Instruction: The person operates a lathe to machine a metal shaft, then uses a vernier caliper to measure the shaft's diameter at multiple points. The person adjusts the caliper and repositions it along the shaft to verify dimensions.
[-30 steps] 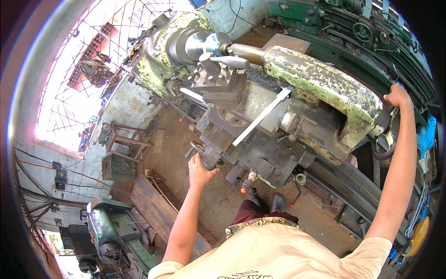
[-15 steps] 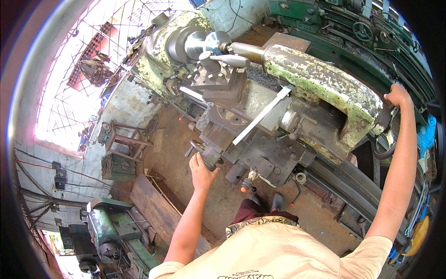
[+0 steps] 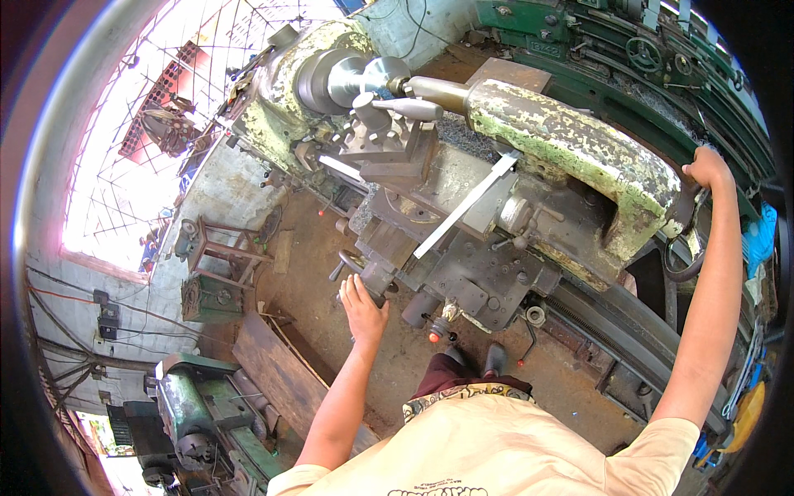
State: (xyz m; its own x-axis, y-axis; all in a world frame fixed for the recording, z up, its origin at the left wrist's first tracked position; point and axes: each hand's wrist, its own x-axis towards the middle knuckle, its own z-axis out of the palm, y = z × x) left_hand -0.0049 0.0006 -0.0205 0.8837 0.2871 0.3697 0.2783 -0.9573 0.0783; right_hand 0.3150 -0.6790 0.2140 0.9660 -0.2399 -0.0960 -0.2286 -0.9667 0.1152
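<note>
A large metal lathe with chipped cream and green paint runs from the upper left to the right. My left hand (image 3: 364, 312) lies over the cross-slide crank handle (image 3: 341, 265) at its near side, fingers on it and palm covering part of it. At the far right my right hand (image 3: 710, 169) is closed on the rim of the tailstock handwheel (image 3: 686, 263). A shiny round workpiece (image 3: 347, 81) sits in the chuck, touched by the tailstock centre (image 3: 400, 85). Beside it stands the tool post (image 3: 377, 136) with its lever.
A pale flat strip (image 3: 466, 204) lies slanted across the carriage. Red-knobbed levers (image 3: 435, 336) stick out at the carriage front. A green lathe (image 3: 612, 99) stands behind, another green machine (image 3: 198, 405) at lower left. A brown board (image 3: 285, 372) leans near my left arm.
My left hand has shifted slightly down and back toward me at the crank. My right hand has stayed at the tailstock handwheel.
</note>
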